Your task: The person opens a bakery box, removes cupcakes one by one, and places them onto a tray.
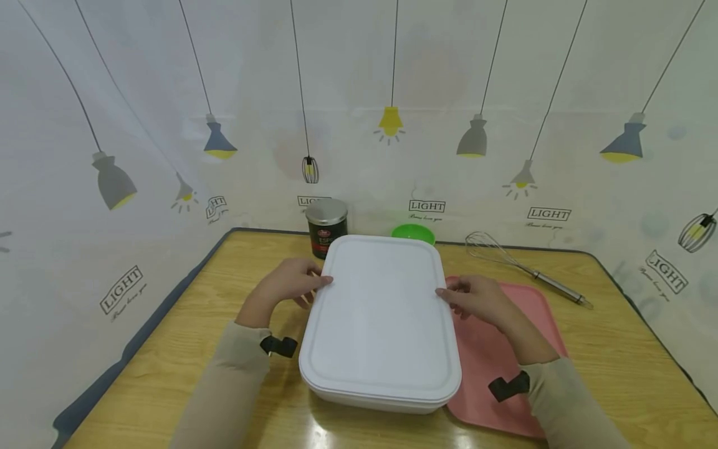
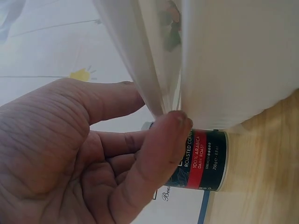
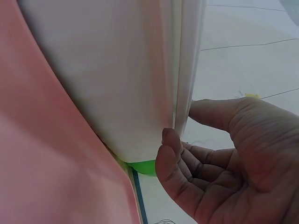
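A white rectangular lid [image 1: 387,312] lies over a white storage box [image 1: 387,405] in the middle of the table. At the lid's left edge, my left hand [image 1: 291,280] pinches the rim, thumb on top and fingers below. The left wrist view shows a narrow gap between the lid [image 2: 135,56] and the box wall [image 2: 233,60], with something green and reddish dimly visible in it. On the opposite edge my right hand [image 1: 473,299] pinches the lid's rim between thumb and fingers. The box's contents are otherwise hidden.
A pink tray [image 1: 505,399] lies right of the box, partly beneath my right arm. Behind the box stand a dark coffee tin [image 1: 322,240] with a silver lid and a green bowl [image 1: 414,232]. A whisk [image 1: 538,274] rests at the back right, near the printed curtain [image 1: 348,75].
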A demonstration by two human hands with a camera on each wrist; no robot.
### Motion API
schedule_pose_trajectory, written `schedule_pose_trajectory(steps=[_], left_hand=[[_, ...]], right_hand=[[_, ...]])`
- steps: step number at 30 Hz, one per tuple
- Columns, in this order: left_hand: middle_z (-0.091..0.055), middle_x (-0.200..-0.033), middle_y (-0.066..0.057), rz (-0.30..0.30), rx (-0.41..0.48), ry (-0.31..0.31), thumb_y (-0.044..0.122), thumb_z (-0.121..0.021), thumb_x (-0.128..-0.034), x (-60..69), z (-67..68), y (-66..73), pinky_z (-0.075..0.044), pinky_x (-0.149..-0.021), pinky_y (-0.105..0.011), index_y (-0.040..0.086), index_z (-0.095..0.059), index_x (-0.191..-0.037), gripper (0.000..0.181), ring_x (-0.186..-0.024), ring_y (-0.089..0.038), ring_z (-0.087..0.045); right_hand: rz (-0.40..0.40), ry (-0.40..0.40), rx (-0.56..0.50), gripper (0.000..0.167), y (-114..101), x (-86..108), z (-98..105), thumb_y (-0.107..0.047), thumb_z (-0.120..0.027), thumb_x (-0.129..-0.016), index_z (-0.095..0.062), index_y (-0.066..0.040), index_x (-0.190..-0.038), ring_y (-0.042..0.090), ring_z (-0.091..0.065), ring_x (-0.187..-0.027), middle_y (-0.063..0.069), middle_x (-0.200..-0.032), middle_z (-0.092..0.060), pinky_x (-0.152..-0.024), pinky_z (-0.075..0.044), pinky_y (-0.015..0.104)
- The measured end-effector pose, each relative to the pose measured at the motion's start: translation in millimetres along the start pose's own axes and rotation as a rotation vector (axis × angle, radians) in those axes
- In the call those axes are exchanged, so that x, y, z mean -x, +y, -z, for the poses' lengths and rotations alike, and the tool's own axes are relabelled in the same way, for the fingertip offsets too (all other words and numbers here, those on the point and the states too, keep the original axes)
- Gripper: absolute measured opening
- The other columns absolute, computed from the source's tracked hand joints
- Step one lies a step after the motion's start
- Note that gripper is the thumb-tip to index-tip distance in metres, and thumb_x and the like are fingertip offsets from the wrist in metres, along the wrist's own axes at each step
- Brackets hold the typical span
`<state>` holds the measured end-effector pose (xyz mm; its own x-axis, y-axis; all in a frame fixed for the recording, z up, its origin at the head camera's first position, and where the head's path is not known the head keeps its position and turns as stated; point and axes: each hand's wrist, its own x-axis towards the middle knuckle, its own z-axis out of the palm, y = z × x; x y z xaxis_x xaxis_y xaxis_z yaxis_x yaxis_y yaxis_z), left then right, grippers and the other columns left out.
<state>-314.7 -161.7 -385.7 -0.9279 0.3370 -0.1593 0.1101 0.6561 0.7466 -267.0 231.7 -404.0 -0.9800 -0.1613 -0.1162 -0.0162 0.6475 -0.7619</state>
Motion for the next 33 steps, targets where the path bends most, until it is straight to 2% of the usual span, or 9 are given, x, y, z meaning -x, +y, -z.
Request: schedule_pose_trajectory(steps=[4, 12, 19, 26, 33], left_hand=[[-0.07, -0.088, -0.012, -0.009, 0.009, -0.005, 0.031, -0.066, -0.0981, -0.5, 0.4, 0.5, -0.061, -0.058, -0.036, 0.0, -0.067, -0.119, 0.038, -0.074, -0.03, -0.072], [-0.07, -0.088, -0.012, -0.034, 0.035, -0.006, 0.028, -0.065, -0.0988, -1.3, 1.4, 4.5, -0.061, -0.06, -0.036, -0.001, -0.068, -0.114, 0.033, -0.07, -0.024, -0.071], [-0.071, -0.092, -0.013, -0.025, 0.103, 0.016, 0.027, -0.065, -0.0984, 1.7, 4.2, 9.5, -0.061, -0.061, -0.039, -0.002, -0.065, -0.122, 0.037, -0.072, -0.026, -0.071], [-0.07, -0.095, -0.015, -0.005, 0.133, 0.028, 0.026, -0.065, -0.0986, 3.0, 2.9, 9.0, -0.061, -0.061, -0.038, -0.004, -0.062, -0.125, 0.041, -0.072, -0.026, -0.07], [-0.069, -0.096, -0.015, -0.002, 0.117, 0.058, 0.027, -0.065, -0.0986, 5.4, 5.3, 9.4, -0.061, -0.061, -0.038, -0.003, -0.061, -0.124, 0.04, -0.073, -0.026, -0.07]], right_hand=[[-0.02, -0.006, -0.041, 0.049, -1.6, 0.9, 0.8, -0.044, -0.071, -0.092, -0.066, 0.001, -0.109, 0.021, -0.069, -0.079, 0.008, -0.086, -0.071, -0.074, -0.06, 0.042], [-0.014, -0.015, -0.118, 0.055, -7.4, 1.6, 4.4, -0.041, -0.072, -0.092, -0.063, 0.006, -0.119, 0.02, -0.07, -0.081, 0.011, -0.096, -0.073, -0.076, -0.06, 0.045], [0.004, -0.001, -0.219, 0.056, -12.8, 4.9, 10.4, -0.039, -0.073, -0.093, -0.059, 0.006, -0.123, 0.021, -0.071, -0.088, 0.014, -0.105, -0.072, -0.081, -0.059, 0.048], [0.01, -0.001, -0.264, 0.054, -6.7, 2.3, 8.0, -0.037, -0.074, -0.092, -0.059, 0.006, -0.122, 0.022, -0.07, -0.085, 0.013, -0.101, -0.072, -0.08, -0.059, 0.047], [0.001, 0.0, -0.283, 0.053, -2.8, -0.8, 1.0, -0.037, -0.075, -0.091, -0.058, 0.004, -0.121, 0.023, -0.068, -0.084, 0.014, -0.101, -0.07, -0.083, -0.057, 0.05]])
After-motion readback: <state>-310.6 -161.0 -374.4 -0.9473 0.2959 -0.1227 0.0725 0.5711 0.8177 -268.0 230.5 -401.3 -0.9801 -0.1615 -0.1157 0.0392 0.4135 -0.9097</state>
